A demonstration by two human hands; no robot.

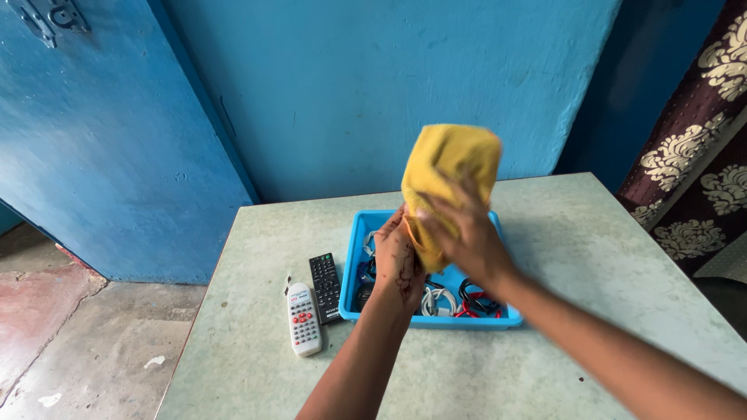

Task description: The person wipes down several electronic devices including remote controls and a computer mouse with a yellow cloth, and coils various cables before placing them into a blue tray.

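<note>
Both forearms are reaching up from the bottom edge over the counter (pixel 233 358), meeting above the blue tray (pixel 352 264). Left of the tray, a white remote (pixel 303 319) is lying flat, and a black remote (pixel 325 286) is lying between it and the tray's left wall, just beside that wall. Above the tray, the left hand (pixel 397 260) is curling its grip around the lower end of a yellow cloth (pixel 447 167), pinching it from below. The right hand (pixel 465 233) is pressing its spread fingers (pixel 467 190) against the cloth's near side, holding it upright over the tray. Inside the tray, white, black and red cables (pixel 459 302) are lying coiled near the front wall.
</note>
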